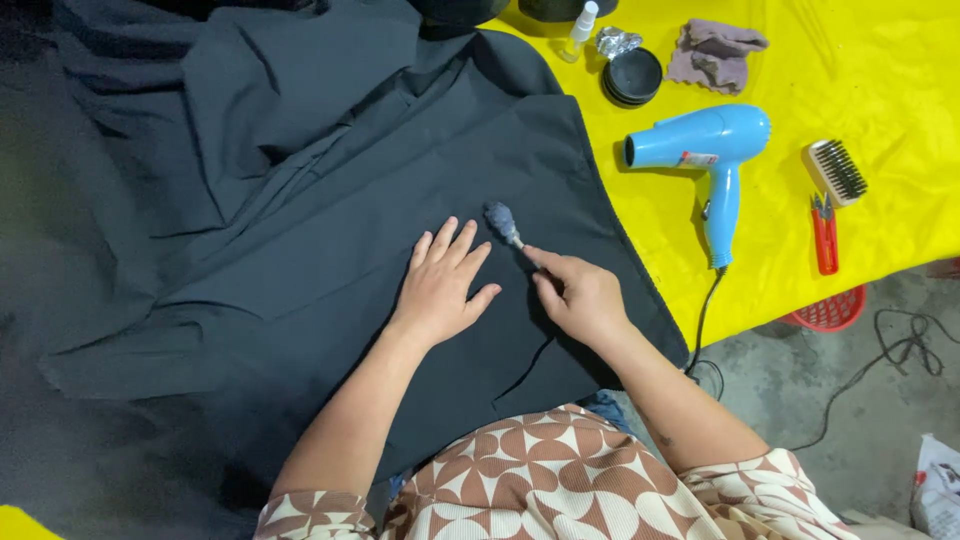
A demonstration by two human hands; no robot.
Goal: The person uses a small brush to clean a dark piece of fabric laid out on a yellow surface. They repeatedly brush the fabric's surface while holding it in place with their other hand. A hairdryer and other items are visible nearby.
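Observation:
A large dark grey garment (300, 200) lies spread over the table. My left hand (442, 282) rests flat on the cloth, fingers apart, pressing it down. Just to its right, my right hand (575, 292) grips a small brush (502, 222) by its handle. The brush's bluish-grey bristled head touches the fabric just beyond my left fingertips.
A yellow cloth (900, 70) covers the table on the right. On it lie a blue hair dryer (710, 150) with its cord hanging off, a bristle brush (835, 172), red snips (824, 235), stacked black lids (633, 76), a spray bottle (580, 28) and a rag (715, 52). A red basket (832, 310) sits below.

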